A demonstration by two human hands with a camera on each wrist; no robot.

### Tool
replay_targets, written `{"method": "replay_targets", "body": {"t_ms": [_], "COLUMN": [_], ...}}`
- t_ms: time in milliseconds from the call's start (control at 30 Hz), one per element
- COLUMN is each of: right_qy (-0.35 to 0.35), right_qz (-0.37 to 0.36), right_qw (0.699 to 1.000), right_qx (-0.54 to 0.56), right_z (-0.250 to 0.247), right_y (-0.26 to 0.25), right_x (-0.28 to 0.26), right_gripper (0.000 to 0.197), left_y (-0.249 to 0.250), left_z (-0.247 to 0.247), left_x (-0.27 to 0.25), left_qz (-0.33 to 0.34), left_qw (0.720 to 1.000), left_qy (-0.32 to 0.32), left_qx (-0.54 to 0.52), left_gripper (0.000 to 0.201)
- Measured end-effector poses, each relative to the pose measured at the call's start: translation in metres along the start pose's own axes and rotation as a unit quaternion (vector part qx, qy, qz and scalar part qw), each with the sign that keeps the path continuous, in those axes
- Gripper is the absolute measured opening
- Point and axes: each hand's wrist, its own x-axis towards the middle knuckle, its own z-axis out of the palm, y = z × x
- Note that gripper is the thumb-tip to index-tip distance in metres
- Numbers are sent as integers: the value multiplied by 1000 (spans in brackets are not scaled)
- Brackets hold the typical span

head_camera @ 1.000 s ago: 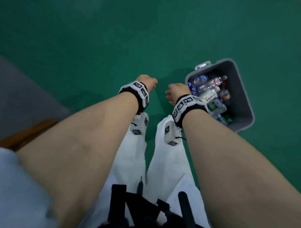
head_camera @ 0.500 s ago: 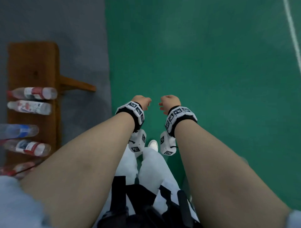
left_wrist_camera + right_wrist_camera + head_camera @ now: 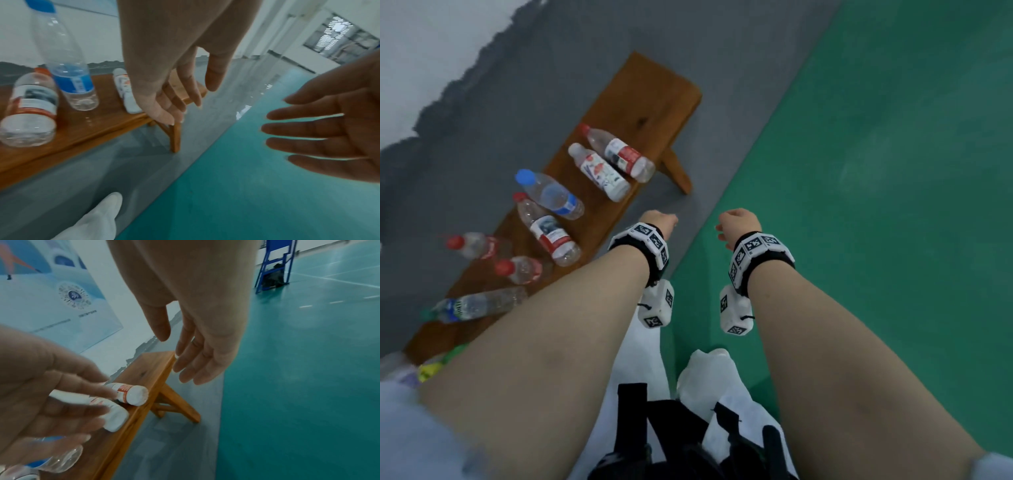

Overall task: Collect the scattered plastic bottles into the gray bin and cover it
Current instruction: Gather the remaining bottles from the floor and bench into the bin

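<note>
- Both hands are hanging empty: the left hand (image 3: 658,222) and right hand (image 3: 737,222) are showing loose, relaxed fingers (image 3: 298,128), gripping nothing, presumably freed for the next pickup.
- The plastic bottles (image 3: 548,228) are lying on their sides along the wooden table (image 3: 650,99), to the left, so they are sitting within reach of the left hand.
- The gray bin is not appearing in any view.
- The person is standing where the gray floor (image 3: 722,51) is meeting the green floor (image 3: 893,171).
</note>
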Motion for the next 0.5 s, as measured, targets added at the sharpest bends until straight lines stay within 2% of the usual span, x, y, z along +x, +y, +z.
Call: {"method": "replay_targets", "body": {"t_ms": [67,100,200,267,300,333,400,500], "right_qy": [1,2,-17,-23,-17,-13,-15,-16], "right_qz": [-1,-1,5,16,15,9,-9,-41], "right_qw": [1000,1000,999,999,999,1000,998,985], "right_qx": [-10,-14,-33,-30,-24,-27,-64,-169], "right_z": [28,47,89,118,126,132,152,192], "right_y": [-25,-41,-86,-122,-135,-146,-164,-174], "right_x": [17,28,54,79,90,99,122,152], "right_gripper": [33,33,32,31,31,32,37,43], "left_y": [-18,-15,-25,-12,4,15,29,24], "left_z": [-23,-42,-78,-105,-118,-126,-137,-137], "left_x": [58,71,131,145,135,130,140,183], "left_qz": [-41,-63,-111,-143,-154,-151,-155,-161], "left_qw": [999,997,992,987,985,984,983,976], "left_qy": [22,32,55,65,64,54,32,41], "left_qx": [-13,-13,-35,-35,-50,-74,-98,-139], "left_gripper": [52,58,63,83,91,88,70,70]}}
